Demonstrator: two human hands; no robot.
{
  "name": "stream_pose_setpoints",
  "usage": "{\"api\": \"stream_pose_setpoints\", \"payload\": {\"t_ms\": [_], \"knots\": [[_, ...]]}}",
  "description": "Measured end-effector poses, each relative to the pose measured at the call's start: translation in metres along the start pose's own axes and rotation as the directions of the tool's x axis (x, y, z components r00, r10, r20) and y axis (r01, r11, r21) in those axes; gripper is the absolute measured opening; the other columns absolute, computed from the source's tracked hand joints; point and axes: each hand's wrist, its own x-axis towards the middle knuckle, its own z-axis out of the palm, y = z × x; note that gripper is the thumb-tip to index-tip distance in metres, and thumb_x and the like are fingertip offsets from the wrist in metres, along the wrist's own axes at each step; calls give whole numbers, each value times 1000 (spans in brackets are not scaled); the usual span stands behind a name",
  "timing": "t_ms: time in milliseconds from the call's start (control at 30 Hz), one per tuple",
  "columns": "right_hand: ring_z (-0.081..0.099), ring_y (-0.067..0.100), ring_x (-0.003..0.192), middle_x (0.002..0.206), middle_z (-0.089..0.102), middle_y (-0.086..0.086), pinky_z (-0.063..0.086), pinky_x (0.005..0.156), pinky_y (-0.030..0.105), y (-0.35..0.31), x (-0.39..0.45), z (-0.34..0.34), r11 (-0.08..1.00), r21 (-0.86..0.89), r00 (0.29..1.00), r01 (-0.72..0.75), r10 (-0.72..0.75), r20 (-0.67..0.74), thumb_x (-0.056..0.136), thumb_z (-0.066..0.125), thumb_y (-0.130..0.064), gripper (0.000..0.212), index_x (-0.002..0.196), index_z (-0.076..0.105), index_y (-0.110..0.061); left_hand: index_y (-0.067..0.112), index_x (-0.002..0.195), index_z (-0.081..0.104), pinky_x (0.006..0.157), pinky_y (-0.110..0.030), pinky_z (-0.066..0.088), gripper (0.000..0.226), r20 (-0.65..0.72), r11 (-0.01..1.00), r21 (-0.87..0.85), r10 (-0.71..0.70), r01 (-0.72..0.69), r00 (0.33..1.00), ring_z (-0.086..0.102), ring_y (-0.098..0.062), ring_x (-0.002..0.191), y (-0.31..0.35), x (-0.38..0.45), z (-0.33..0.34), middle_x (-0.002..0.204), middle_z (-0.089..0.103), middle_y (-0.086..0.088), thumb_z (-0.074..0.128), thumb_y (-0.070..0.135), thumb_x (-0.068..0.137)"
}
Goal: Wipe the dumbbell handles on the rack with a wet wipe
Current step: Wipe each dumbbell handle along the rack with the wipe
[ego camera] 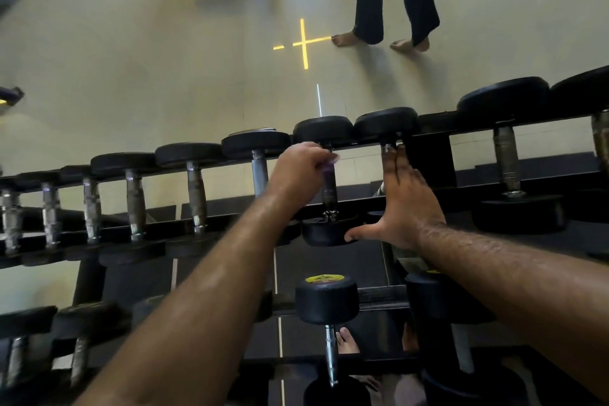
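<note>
A row of black dumbbells lies across the top tier of a dark rack. My left hand is closed around the upper end of one dark dumbbell handle, with a small purple-white wet wipe pinched under the fingers. My right hand lies flat and open over the neighbouring dumbbell, fingertips at its far end and thumb touching the near head of the gripped dumbbell. That neighbouring handle is almost fully hidden by my hand.
More dumbbells with worn steel handles fill the rack to the left, and larger ones sit to the right. A lower tier holds a yellow-labelled dumbbell. A barefoot person stands on the pale floor beyond the rack.
</note>
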Motion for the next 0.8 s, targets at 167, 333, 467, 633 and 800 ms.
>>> {"api": "stream_pose_setpoints", "payload": {"t_ms": [167,333,467,633,800], "knots": [[-13,29,165,174,-31,12,8,135,47,1,0,0,1000,1,1000,-6,6,10,37,54,-112,182,162,-34,-14,19,124,74,96,-42,56,29,104,982,180,40,-58,994,61,-25,112,3,-31,35,124,65,-3,66,8,99],[-14,29,165,173,-32,12,7,135,47,2,1,0,1000,2,1000,-2,2,15,38,54,-112,181,163,-32,-14,21,107,81,84,-29,57,16,174,996,12,86,-89,981,64,-11,93,-6,-25,1,102,66,9,73,32,98],[-13,30,165,173,-32,12,9,135,49,0,-1,0,1000,-5,1000,-1,1,8,39,56,-111,181,162,-33,-14,10,110,79,83,-39,61,21,-263,997,76,-1,22,965,66,-22,95,-5,-11,25,104,70,-4,67,0,96],[-13,29,165,173,-32,11,8,135,47,0,-1,-2,1000,-18,1000,17,-17,11,39,56,-112,182,163,-30,-11,18,106,82,89,-34,59,22,137,999,22,-40,37,990,67,-15,94,-6,-41,22,103,70,3,69,4,94],[-12,29,165,175,-28,14,12,135,49,1,-1,1,1000,-21,1000,13,-13,-4,32,41,-117,184,165,-27,-10,28,84,80,83,-28,60,15,336,978,-65,-168,201,927,68,-3,85,1,-27,-8,88,71,14,82,14,88]]}}
